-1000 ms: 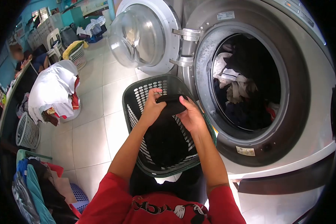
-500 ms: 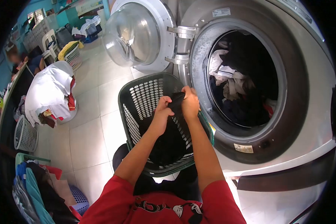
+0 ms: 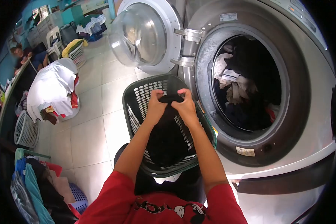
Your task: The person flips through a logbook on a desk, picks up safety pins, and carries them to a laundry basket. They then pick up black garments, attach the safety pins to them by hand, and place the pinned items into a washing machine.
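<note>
My left hand (image 3: 156, 107) and my right hand (image 3: 186, 107) pinch the upper edge of a black cloth garment (image 3: 171, 98), one hand at each side. Its exact kind cannot be made out against the dark basket. Both hands are above a dark green laundry basket (image 3: 169, 84) with perforated walls. More black clothing (image 3: 165, 146) lies in the bottom of this basket. To the right, the front-loading washing machine (image 3: 310, 93) has its round door (image 3: 138, 37) swung open. White, beige and dark clothes (image 3: 238, 89) fill part of its drum.
A heap of white laundry (image 3: 50, 87) stands on the tiled floor at left. Nearby are a white basket (image 3: 25, 130), a basket with yellow cloth (image 3: 77, 56), and clothes draped over a green stool (image 3: 33, 151). Another person (image 3: 24, 56) sits at the far left.
Both hands have shifted to grip the black garment's edge side by side, the left now level with the right. The view has moved slightly, and the basket remains under the hands.
</note>
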The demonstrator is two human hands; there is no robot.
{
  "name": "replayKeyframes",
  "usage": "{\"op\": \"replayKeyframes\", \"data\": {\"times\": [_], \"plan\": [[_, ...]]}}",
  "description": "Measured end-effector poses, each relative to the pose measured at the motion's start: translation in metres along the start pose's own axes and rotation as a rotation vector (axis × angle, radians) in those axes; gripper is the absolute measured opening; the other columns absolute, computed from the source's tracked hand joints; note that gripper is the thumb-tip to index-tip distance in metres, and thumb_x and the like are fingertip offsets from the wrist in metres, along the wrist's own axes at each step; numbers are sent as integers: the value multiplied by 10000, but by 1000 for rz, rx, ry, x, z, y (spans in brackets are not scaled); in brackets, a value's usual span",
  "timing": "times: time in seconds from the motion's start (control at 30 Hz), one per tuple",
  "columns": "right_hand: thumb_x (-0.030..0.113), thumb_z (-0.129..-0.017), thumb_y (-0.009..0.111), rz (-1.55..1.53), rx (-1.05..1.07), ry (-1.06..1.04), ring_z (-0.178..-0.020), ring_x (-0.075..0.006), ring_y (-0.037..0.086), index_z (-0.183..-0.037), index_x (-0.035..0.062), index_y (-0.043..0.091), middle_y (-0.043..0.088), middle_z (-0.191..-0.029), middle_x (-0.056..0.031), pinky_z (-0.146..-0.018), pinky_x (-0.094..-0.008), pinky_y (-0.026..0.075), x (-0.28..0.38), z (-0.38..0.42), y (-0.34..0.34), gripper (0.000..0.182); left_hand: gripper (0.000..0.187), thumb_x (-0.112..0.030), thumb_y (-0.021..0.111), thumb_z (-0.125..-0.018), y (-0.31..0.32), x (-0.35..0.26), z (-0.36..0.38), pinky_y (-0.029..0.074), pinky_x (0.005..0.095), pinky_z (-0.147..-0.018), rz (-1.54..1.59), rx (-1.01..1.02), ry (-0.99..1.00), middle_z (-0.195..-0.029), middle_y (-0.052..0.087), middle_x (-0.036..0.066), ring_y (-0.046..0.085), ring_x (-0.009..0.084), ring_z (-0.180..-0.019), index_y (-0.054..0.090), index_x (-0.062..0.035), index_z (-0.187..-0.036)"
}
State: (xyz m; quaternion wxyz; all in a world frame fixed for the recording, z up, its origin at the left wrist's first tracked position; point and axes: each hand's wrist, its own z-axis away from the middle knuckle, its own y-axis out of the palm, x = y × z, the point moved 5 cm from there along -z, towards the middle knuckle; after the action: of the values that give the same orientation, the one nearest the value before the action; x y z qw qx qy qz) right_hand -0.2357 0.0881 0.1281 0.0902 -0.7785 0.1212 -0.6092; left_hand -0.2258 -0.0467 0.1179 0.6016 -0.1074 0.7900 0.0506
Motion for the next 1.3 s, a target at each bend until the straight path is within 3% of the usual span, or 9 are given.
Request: {"op": "replayKeyframes", "data": {"times": [0.1,0.3,0.4,0.47,0.6,0.77,1.03,1.2,1.3], "plan": [[85,-647,598,256,-94,195,-850,-397,555,-998,105,396,561,-920,-240,-711,-426,428,8,-3,-18,404,408,106,500,-627,20,-13,11,395,243,-729,191,153,-1,-934,485,77,481,147,-871,409,-54,-991],[-18,-657,540,453,-326,-227,-805,-406,553,-957,102,412,572,-795,-212,-671,-451,424,-10,-15,-15,347,411,58,522,-627,29,-14,26,389,250,-724,393,239,-136,-938,473,48,474,143,-864,407,-65,-1002],[-72,-632,516,161,-117,-115,-764,-356,569,-950,89,425,543,-851,-181,-637,-418,438,-1,-9,-1,368,393,23,533,-646,7,-9,5,412,305,-714,-106,-67,-77,-906,504,79,528,216,-835,406,-61,-1008],[-95,-595,502,-729,72,341,-783,-256,540,-955,82,441,499,-916,-125,-647,-348,442,-3,8,10,406,438,10,556,-650,-2,-11,-1,422,355,-678,-527,-200,25,-868,537,105,555,282,-789,394,-58,-1051],[-45,-570,537,-1031,372,383,-859,-194,474,-1052,84,392,473,-990,-93,-721,-314,416,11,24,7,519,433,7,577,-659,-4,-6,-6,422,370,-655,-473,-136,116,-816,565,108,562,310,-770,407,-61,-1051],[68,-658,612,348,-76,75,-823,-406,562,-1055,113,354,584,-834,-230,-698,-456,427,14,10,-13,476,356,33,564,-683,16,-5,1,427,295,-683,-160,47,194,-833,549,113,558,210,-776,409,-45,-995],[61,-737,530,524,-390,-309,-725,-377,580,-936,83,440,596,-722,-167,-638,-455,435,8,-9,-20,220,408,69,537,-639,35,-7,19,397,254,-723,492,280,-209,-927,490,55,491,151,-843,401,-61,-1001],[-9,-662,551,-258,-39,-25,-877,-291,562,-964,66,437,558,-948,-170,-718,-321,431,9,10,2,332,439,-115,629,-682,2,-16,-3,412,320,-641,-390,-177,25,-818,511,99,536,230,-734,395,-52,-1049],[-1,-640,561,-749,232,176,-884,-238,557,-1024,66,402,565,-920,-167,-735,-296,421,21,24,5,421,471,-80,653,-672,-2,0,-12,414,320,-648,-291,-163,161,-798,514,95,540,239,-723,395,-53,-1065]]}}
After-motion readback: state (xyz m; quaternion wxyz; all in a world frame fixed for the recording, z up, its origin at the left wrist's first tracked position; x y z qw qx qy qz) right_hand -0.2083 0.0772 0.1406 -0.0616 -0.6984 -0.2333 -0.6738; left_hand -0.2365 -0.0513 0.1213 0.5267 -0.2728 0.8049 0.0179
